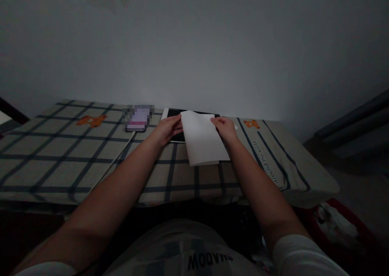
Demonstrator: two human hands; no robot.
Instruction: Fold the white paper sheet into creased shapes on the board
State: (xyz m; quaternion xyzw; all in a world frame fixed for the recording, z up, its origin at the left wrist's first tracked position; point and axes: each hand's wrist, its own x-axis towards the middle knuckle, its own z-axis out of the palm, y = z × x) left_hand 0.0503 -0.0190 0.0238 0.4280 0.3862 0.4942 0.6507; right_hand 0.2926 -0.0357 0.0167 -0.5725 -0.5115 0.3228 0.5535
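Note:
A white sheet of paper (203,140), folded over on itself, hangs between my two hands above the table. My left hand (168,129) pinches its upper left corner, the other fingers bent below. At the upper right edge, my right hand (224,127) grips the paper between thumb and fingers. Under and behind the sheet lies a flat black item with a white border (176,114); the paper covers much of it, and I cannot tell its kind.
A phone (138,118) with a lit, blurred screen lies left of my hands, its white cable (117,156) running to the front edge. A checked cloth (60,146) with orange bears covers the table. Behind stands a grey wall (194,45); a red container (340,223) sits low at right.

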